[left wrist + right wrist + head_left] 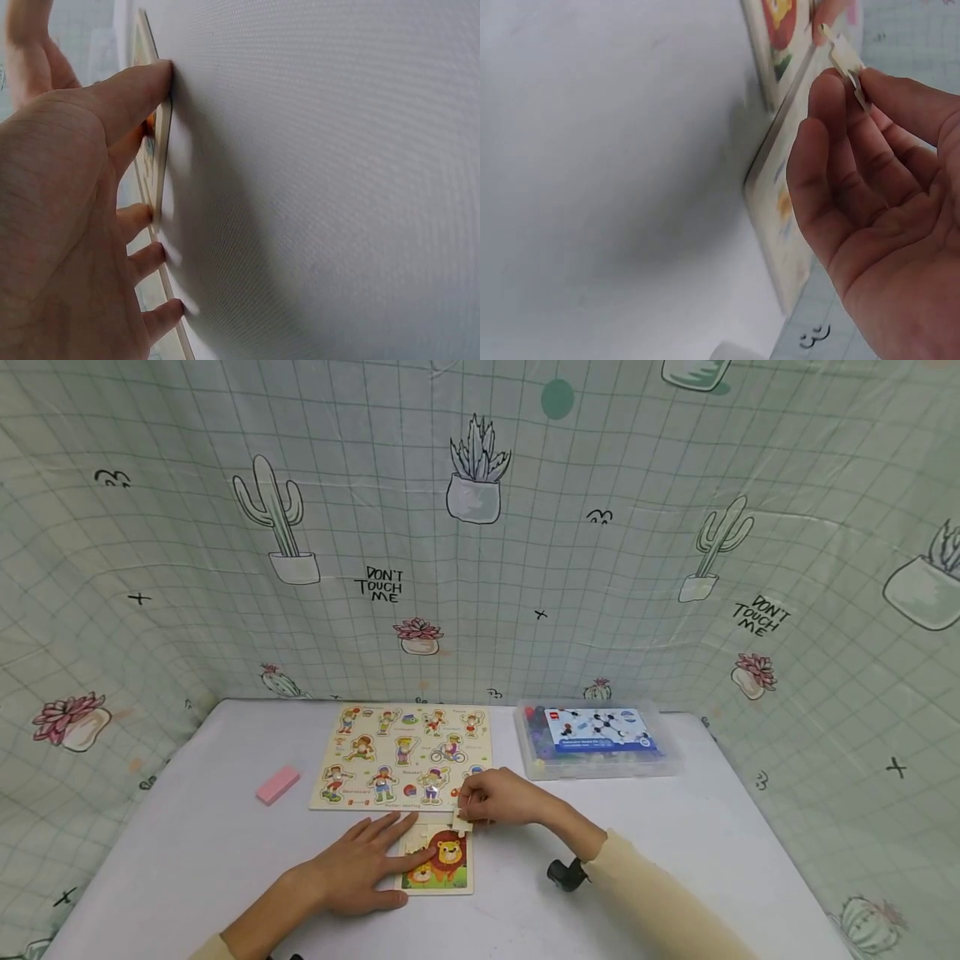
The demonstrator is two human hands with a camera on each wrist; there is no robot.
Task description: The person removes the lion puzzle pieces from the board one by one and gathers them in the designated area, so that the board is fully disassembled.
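A small lion jigsaw puzzle (450,872) lies on the white table, its picture partly filled in at the lower and right parts. My left hand (352,870) spreads over its left side, with the index finger resting on the picture. In the left wrist view the thumb (142,94) touches the board's edge. Between thumb and fingertips my right hand (498,797) pinches a pale puzzle piece (462,821) at the puzzle's upper right corner. The right wrist view shows that same piece (845,56) held on edge, apart from the board.
Behind the lion puzzle lies a larger wooden board (405,756) with sports figures. A clear plastic box (600,764) of coloured parts stands at the back right. To the left is a pink block (278,786). A black object (566,874) sits by the right forearm.
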